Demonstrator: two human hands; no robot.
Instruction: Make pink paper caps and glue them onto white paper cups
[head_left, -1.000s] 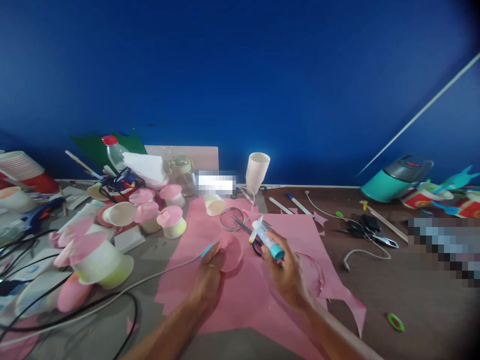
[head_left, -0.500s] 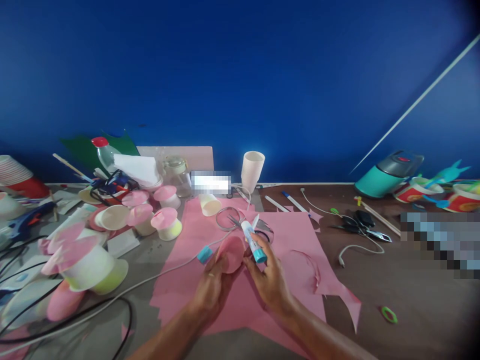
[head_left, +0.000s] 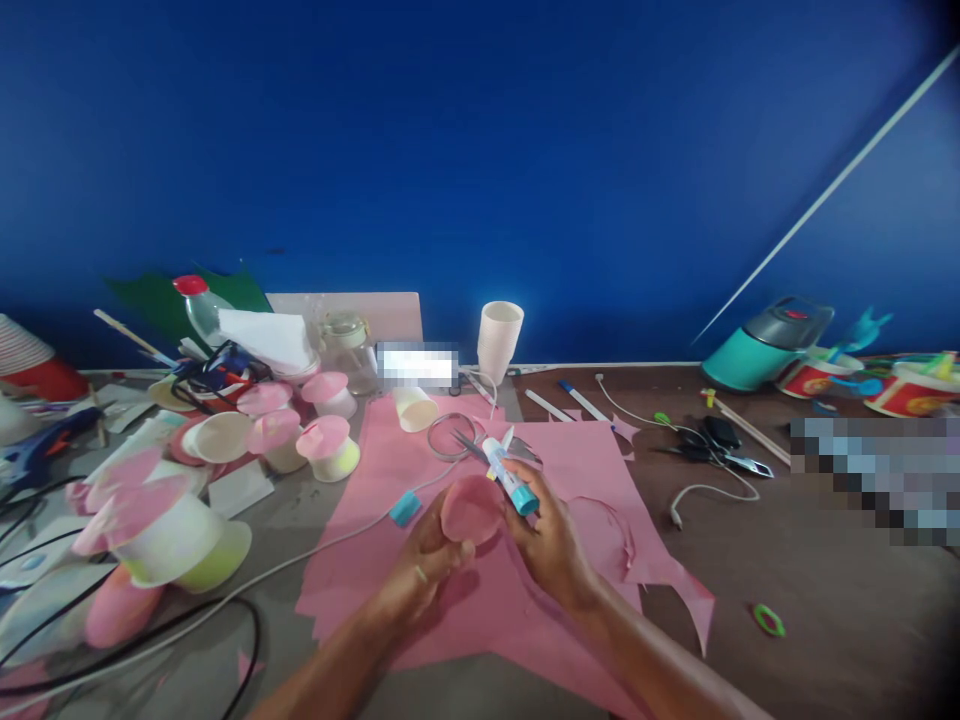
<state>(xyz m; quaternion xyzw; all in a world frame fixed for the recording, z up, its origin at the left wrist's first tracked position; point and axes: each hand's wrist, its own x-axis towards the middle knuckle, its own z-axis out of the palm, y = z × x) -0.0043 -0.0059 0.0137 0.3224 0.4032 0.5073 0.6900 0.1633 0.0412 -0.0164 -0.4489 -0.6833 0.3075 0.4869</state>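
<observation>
One pink disc [head_left: 470, 508], rim in left hand [head_left: 426, 572], pink-topped cups [head_left: 327, 460] well apart

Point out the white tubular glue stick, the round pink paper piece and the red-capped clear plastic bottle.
White tubular glue stick [head_left: 507, 475]: head view, its barrel.
Round pink paper piece [head_left: 471, 508]: head view, its centre.
Red-capped clear plastic bottle [head_left: 202, 311]: head view, its shoulder.

Bare forearms [head_left: 352, 640], slim pale band [head_left: 421, 574] (probably a ring, slightly blurred), left hand [head_left: 429, 556]
</observation>
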